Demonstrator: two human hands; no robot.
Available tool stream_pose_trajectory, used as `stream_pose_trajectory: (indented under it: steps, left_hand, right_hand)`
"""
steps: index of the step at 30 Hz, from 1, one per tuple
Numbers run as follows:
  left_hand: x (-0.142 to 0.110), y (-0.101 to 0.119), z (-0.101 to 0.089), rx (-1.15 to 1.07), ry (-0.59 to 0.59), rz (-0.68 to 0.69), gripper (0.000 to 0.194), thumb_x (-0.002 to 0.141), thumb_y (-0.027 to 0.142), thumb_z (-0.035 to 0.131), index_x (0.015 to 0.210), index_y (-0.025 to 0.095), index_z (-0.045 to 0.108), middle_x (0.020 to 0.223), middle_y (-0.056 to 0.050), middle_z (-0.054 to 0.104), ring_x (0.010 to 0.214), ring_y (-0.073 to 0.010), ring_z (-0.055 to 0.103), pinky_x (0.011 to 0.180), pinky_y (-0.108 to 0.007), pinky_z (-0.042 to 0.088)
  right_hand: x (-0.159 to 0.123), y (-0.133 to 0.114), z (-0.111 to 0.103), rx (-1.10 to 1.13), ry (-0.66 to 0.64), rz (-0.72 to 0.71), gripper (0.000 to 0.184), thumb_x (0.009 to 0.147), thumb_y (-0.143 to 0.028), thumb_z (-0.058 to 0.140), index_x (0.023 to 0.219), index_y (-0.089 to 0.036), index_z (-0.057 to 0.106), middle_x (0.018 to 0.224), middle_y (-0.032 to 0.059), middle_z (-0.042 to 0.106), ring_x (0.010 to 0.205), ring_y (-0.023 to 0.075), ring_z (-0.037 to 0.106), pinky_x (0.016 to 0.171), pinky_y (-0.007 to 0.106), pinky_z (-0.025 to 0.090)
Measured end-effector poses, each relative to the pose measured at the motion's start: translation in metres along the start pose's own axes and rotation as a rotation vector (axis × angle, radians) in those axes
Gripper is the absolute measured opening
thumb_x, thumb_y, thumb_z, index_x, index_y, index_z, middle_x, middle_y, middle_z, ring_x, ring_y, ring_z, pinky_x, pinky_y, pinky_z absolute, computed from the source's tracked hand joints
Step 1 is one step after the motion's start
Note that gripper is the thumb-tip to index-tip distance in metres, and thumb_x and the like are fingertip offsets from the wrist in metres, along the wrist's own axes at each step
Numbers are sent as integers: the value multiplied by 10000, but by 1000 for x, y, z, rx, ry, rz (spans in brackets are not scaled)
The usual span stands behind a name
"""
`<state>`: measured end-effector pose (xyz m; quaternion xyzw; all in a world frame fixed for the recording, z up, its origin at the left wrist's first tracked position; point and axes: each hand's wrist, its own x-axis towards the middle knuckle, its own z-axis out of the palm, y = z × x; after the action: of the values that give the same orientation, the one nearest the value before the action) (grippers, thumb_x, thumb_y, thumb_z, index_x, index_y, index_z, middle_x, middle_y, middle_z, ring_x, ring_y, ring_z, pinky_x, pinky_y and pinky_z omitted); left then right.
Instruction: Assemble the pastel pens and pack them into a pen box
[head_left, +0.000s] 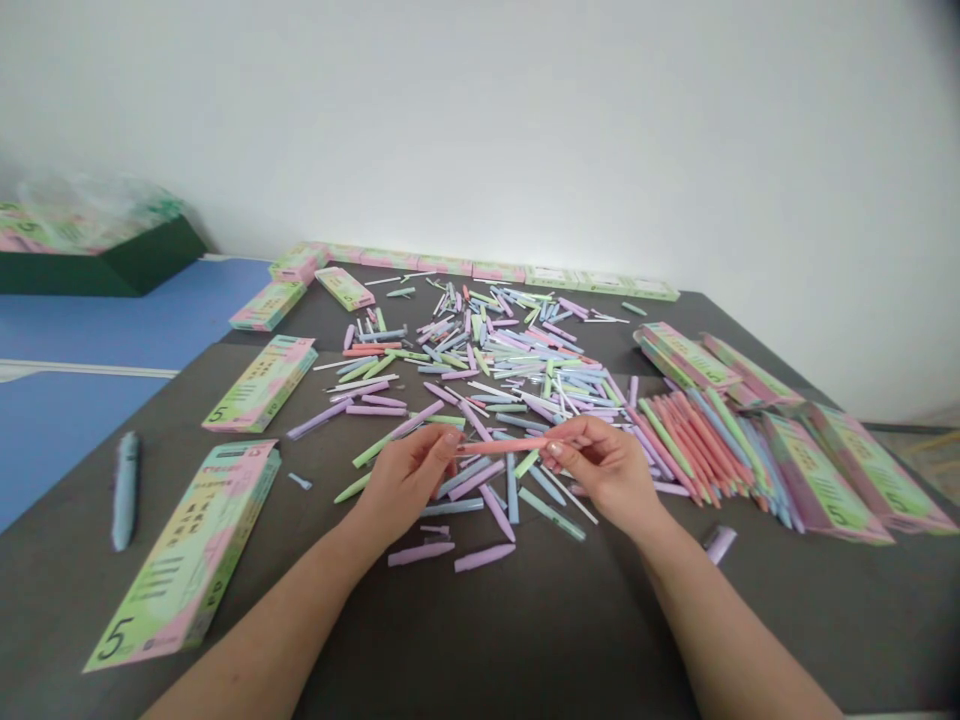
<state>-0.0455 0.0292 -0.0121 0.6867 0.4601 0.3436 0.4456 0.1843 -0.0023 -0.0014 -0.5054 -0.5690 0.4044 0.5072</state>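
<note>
Between my two hands a coral-pink pen barrel (504,446) is stretched level above the pile. My left hand (412,470) pinches its left end, where a small dark tip shows at the fingers. My right hand (600,462) grips the other end between thumb and fingers. Beneath and beyond them spreads a heap of loose pen parts (517,350) in purple, blue, green and white. Nearer to me lie two purple pen pieces, one a short tapered barrel (485,558). Right of my right hand, a row of coral, green and blue pens (697,440) lies side by side.
Pink and green pen boxes (187,550) line the table's left side, with more boxes (442,266) along the wall. Filled packs (829,475) lie at the right. A blue pen (125,490) rests near the left edge. Beyond it, a dark green bin (105,265) stands on a blue surface.
</note>
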Motion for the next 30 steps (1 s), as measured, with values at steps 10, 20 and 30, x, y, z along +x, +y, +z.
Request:
stream_pose_trajectory:
  steps: [10,20,30]
  left_hand:
    - [0,3,4,-163,34,-83,289,880,411,481,760,156,546,523,63,421,361,-41,344,339,-161,251]
    - [5,4,4,-361,230,-69,247,822,346,580,974,155,541,670,27,586,390,-48,424,367,-173,339]
    - [4,6,4,-187,318,-102,350,833,393,541,1065,134,577,507,74,481,357,-56,371,346,-162,274]
  right_hand:
    - [1,0,1,93,29,69,246,719,-386,724,778,-162,639,583,14,642,516,123,582,508,248,486]
    - [1,6,6,42,-141,65,211,779,-362,672,820,-180,573,637,-13,594,565,110,538,537,238,423]
    - [-4,13,12,-62,-308,69,140,829,-266,607,919,-159,601,666,-7,600,585,109,523,559,238,398]
